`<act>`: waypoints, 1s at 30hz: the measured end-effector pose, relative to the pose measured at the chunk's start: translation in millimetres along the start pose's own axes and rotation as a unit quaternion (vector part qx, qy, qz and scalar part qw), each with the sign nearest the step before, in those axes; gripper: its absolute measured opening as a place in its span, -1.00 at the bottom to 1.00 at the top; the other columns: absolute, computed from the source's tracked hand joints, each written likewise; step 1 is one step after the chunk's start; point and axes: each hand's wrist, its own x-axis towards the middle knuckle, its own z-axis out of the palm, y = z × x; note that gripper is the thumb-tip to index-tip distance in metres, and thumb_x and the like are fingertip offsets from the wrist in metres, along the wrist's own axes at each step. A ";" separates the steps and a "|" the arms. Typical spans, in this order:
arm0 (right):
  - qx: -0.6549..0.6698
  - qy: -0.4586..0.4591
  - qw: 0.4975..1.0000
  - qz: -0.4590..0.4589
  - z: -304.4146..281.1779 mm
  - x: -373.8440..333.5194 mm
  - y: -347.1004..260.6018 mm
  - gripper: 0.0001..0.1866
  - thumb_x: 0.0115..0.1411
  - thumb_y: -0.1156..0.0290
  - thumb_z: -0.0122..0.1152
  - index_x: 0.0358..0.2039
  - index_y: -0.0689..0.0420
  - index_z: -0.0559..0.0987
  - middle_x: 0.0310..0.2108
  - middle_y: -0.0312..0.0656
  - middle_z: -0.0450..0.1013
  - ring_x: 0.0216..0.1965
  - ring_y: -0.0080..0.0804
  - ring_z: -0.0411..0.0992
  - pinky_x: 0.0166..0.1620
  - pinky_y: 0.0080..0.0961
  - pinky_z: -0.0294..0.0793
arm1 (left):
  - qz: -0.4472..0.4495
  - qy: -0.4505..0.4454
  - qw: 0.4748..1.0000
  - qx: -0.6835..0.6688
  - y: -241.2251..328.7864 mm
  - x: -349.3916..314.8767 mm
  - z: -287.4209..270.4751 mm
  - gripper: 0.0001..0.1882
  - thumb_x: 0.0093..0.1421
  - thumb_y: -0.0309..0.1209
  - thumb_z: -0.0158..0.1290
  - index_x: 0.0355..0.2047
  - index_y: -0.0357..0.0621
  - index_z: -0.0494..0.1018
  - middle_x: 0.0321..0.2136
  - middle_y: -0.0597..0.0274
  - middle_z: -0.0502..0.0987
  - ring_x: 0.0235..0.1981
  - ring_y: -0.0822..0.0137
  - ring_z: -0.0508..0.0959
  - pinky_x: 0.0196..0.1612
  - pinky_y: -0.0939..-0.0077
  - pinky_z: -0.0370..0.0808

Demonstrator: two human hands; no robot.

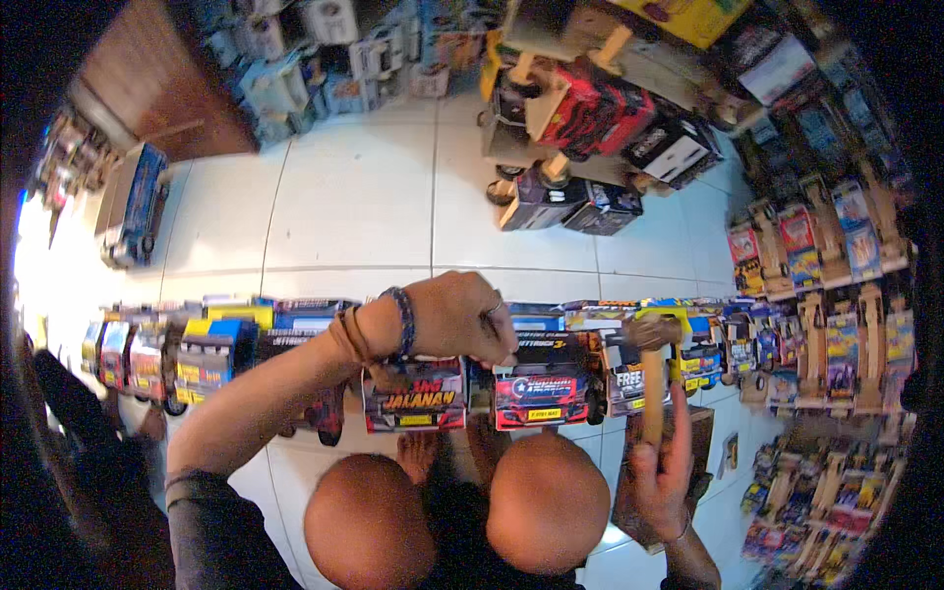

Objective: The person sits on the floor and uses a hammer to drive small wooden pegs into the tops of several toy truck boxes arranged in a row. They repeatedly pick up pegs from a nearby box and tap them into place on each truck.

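My left hand [454, 313] rests over a row of toy trucks at the middle, its fingers curled and pinched together at the top front of a red and black toy truck [541, 383]. Whatever the fingertips hold is hidden or too small to tell. Beside it, partly beneath my wrist, stands another toy truck [415, 398] with a red, yellow-lettered front. At the right, my right hand [659, 482] grips a hammer [652, 403] by its pale wooden handle. The hammer head is raised in front of a white-fronted toy truck and looks blurred.
More toy trucks, including a blue and yellow one [216, 359], continue the row to both sides. Ahead on the tiled floor [354, 206] are red and black truck bodies [600, 108] with wooden parts. Shelves of toy trucks [826, 236] stand at right. A wooden panel [162, 79] is far left.
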 end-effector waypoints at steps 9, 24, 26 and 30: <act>0.232 0.254 0.918 0.198 -35.4 -24.6 5.0 -0.55 0.46 0.16 -0.13 0.24 0.13 0.32 -0.74 -0.46 0.17 -0.75 -0.75 0.08 -0.58 -0.68 0.23 | 0.004 -0.067 0.992 0.107 24.8 23.9 -30.7 -0.55 0.12 -0.02 0.28 -0.18 -0.11 0.62 -0.39 0.19 0.66 -0.33 0.34 0.65 -0.20 0.45 0.57; -0.159 0.183 0.871 0.427 -52.0 -217.8 219.7 -0.62 0.26 0.28 0.19 0.09 -0.05 0.53 -0.16 -0.08 0.56 -0.14 -0.12 0.48 -0.06 -0.24 0.45 | 0.249 -0.217 0.935 0.125 195.0 133.7 90.2 -0.64 0.21 -0.18 0.23 -0.09 -0.15 0.55 -0.39 0.24 0.63 -0.38 0.42 0.59 -0.26 0.49 0.53; -0.179 0.249 0.893 0.330 -30.0 -247.3 231.5 -0.64 0.22 0.34 0.20 0.05 0.03 0.53 -0.13 -0.01 0.54 -0.10 -0.08 0.47 -0.04 -0.21 0.45 | 0.257 -0.247 0.927 0.118 216.0 170.4 139.0 -0.62 0.19 -0.17 0.24 -0.15 -0.22 0.55 -0.44 0.15 0.62 -0.41 0.28 0.63 -0.27 0.43 0.55; -0.078 0.304 0.884 0.348 11.4 -285.3 243.4 -0.74 0.13 0.53 0.17 -0.13 0.24 0.56 -0.18 0.15 0.53 -0.14 0.00 0.52 -0.10 -0.22 0.49 | 0.312 -0.249 0.895 0.200 235.4 262.3 243.4 -0.67 0.12 -0.32 0.23 -0.13 -0.20 0.56 -0.35 0.00 0.65 -0.29 0.12 0.66 -0.16 0.28 0.58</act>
